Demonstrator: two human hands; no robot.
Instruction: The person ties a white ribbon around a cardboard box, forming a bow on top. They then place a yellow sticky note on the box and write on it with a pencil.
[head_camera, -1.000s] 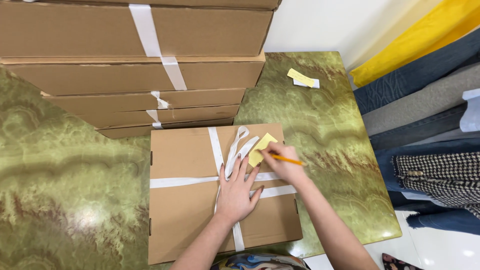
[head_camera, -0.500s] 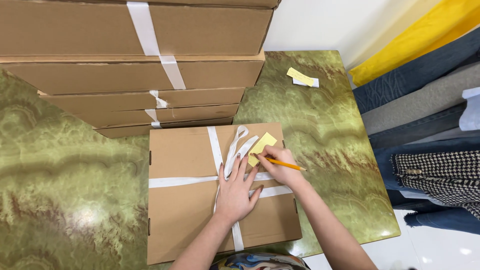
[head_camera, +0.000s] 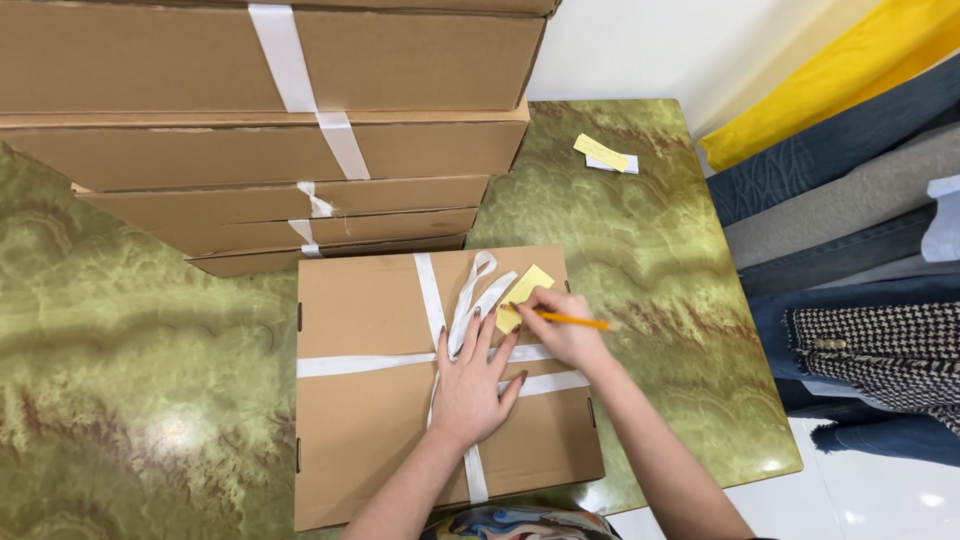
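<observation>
Already the box (head_camera: 400, 400) sits taped and tied with white ribbon on the green tabletop (head_camera: 140, 380), a yellow note (head_camera: 524, 297) stuck near its top right edge. Her left hand (head_camera: 472, 385) lies flat and open on the lid, while the right hand (head_camera: 562, 325) pinches a pencil (head_camera: 570, 320) with its tip on the note (whether anything is written I can't tell), so the labelling looks unfinished.

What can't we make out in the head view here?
- Marks on the yellow sticky note: too small, partly covered by the right hand.
- Pencil tip: hidden by that hand's fingers.
- Ribbon crossing on the cardboard box: under the left hand.
- Box contents: closed.
- Stacked boxes: cut off by the top edge.
- Notes at the table's far end: too small to read.
</observation>
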